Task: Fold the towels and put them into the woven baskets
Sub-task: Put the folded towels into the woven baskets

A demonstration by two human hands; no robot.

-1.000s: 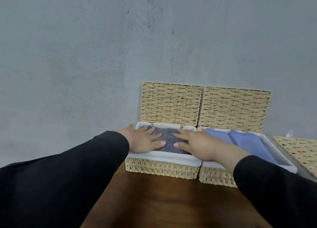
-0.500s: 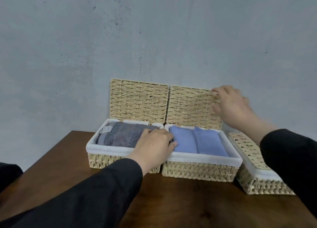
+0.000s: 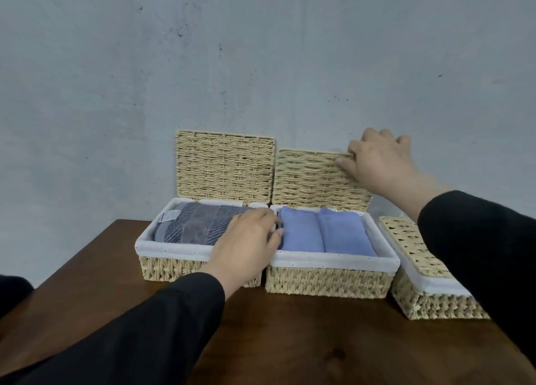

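Two woven baskets with white liners stand side by side against the wall. The left basket point(image 3: 174, 265) holds a folded grey striped towel point(image 3: 197, 228); its lid point(image 3: 224, 167) stands upright. The middle basket point(image 3: 327, 280) holds two folded blue towels point(image 3: 322, 233). My right hand point(image 3: 380, 161) pinches the top right corner of the middle basket's lid point(image 3: 313, 178), which tilts forward. My left hand point(image 3: 246, 245) rests with relaxed fingers on the rims where the two baskets meet.
A third woven basket point(image 3: 435, 303) with its lid down sits at the right, partly behind my right sleeve. All stand on a dark wooden table point(image 3: 290, 341) against a grey wall. The table's left edge runs diagonally.
Both hands left the grey towel. My right hand rose to the middle basket's lid, took its corner and tipped it forward. My left hand moved onto the rims between the baskets.
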